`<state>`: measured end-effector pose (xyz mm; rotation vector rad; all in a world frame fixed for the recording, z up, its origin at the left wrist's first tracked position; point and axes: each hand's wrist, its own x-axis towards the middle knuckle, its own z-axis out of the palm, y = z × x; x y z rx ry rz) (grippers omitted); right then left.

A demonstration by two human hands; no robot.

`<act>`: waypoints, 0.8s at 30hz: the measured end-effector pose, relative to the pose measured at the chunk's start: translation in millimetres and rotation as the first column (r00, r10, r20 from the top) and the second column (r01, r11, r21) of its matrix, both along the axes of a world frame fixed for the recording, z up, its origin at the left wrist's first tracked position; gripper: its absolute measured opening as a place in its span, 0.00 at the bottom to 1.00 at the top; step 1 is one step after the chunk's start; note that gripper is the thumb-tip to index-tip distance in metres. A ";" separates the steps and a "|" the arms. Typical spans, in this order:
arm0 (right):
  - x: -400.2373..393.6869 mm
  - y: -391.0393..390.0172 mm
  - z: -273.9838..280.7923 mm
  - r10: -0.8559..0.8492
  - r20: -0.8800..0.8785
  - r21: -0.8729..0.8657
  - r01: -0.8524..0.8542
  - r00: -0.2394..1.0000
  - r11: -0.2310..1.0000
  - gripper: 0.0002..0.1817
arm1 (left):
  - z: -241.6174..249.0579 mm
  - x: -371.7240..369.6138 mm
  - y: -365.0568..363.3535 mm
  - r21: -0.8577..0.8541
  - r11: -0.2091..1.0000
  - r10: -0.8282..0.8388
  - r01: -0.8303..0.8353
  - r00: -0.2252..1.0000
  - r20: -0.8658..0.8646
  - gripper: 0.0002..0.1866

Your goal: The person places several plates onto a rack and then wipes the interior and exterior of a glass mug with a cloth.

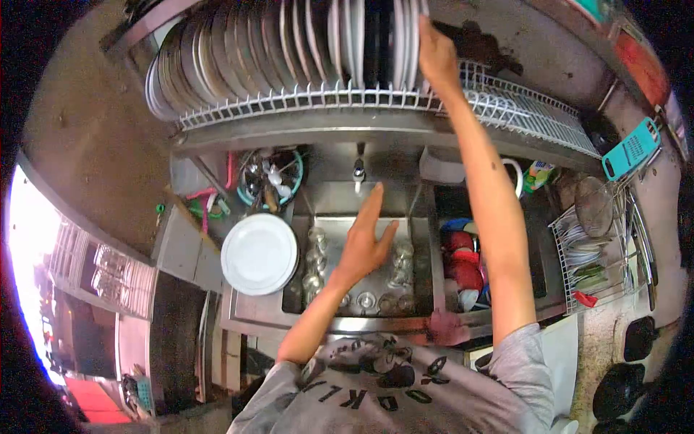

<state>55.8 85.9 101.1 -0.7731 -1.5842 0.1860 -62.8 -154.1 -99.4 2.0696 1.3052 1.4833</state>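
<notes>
My right hand [438,59] is raised to the white wire rack [289,101] and grips the rightmost plate [413,50] in its row of upright plates. Below, my left hand [367,242] hovers over the steel sink [361,217] with its fingers apart and nothing in it. Glasses [314,264] stand along the sink's left side, and more glasses [402,262] along its right. On the counter left of the sink lies a stack of white plates [259,253].
A faucet [358,172] rises behind the sink. Left of it is a turquoise basin [295,177] with utensils. The right sink holds red items [463,264]. Farther right are a dish basket [571,253], a round strainer [594,206] and a turquoise grater [630,150].
</notes>
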 end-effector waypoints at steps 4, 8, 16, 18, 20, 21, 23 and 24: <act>7.0 14.9 -2.9 -0.035 -0.072 -0.155 0.023 0.997 0.988 0.34 | -55.6 -62.6 -47.4 -0.193 0.974 0.120 -0.116 0.993 0.010 0.28; -17.3 -40.9 -0.7 -0.280 -0.169 -0.157 0.255 0.945 0.954 0.40 | -109.3 -141.5 -90.1 -0.239 0.909 0.357 -0.341 0.934 0.025 0.17; -157.4 -220.0 -219.9 0.368 0.465 -0.110 -0.360 0.805 0.927 0.19 | -189.1 -285.6 -145.0 -0.318 0.448 0.863 -0.836 0.497 -0.092 0.21; -201.0 -254.0 -309.5 0.501 0.598 -0.237 -0.459 0.626 0.856 0.28 | -204.5 -299.8 -147.8 -0.382 0.429 0.865 -0.818 0.494 -0.086 0.27; -227.7 -276.7 -356.9 0.564 0.633 -0.316 -0.488 0.530 0.814 0.34 | -217.1 -309.7 -147.2 -0.506 0.465 0.840 -0.727 0.542 -0.007 0.29; -237.6 -285.7 -373.2 0.562 0.650 -0.369 -0.433 0.512 0.822 0.35 | -251.1 -325.7 -152.1 -0.355 0.500 0.798 -0.790 0.580 -0.165 0.30; -250.9 -293.3 -410.7 0.533 0.698 -0.388 -0.372 0.479 0.843 0.36 | -239.2 -326.9 -149.8 -0.448 0.491 0.802 -0.747 0.588 -0.102 0.29; -253.8 -296.6 -420.8 0.543 0.693 -0.402 -0.370 0.475 0.838 0.36 | -228.2 -321.2 -149.4 -0.538 0.483 0.806 -0.692 0.591 -0.036 0.29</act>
